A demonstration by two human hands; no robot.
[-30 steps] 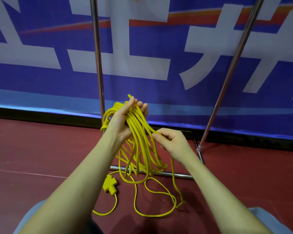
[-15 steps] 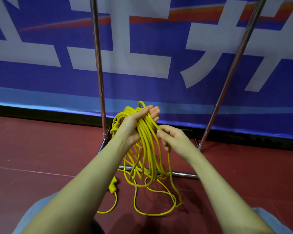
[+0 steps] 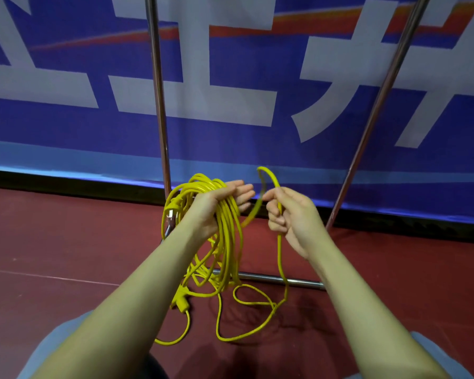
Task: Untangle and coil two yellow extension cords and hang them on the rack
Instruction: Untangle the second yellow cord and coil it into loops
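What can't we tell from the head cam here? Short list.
- Rack top: cut off by the upper frame edge, so any hanging bar or second cord is unseen.
- Coil: strands overlap in the left hand; tangles and loop count unclear.
- Plug: partly behind the left forearm.
- Right hand: its grip on the strand faces away.

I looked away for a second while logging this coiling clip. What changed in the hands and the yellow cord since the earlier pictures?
The right hand moved right, away from the left hand, and now pinches a strand of the cord, drawing up a loop that arches between the two hands. Unchanged: the left hand holds the cord bundle in front of the rack, with loose cord and a plug trailing on the floor.
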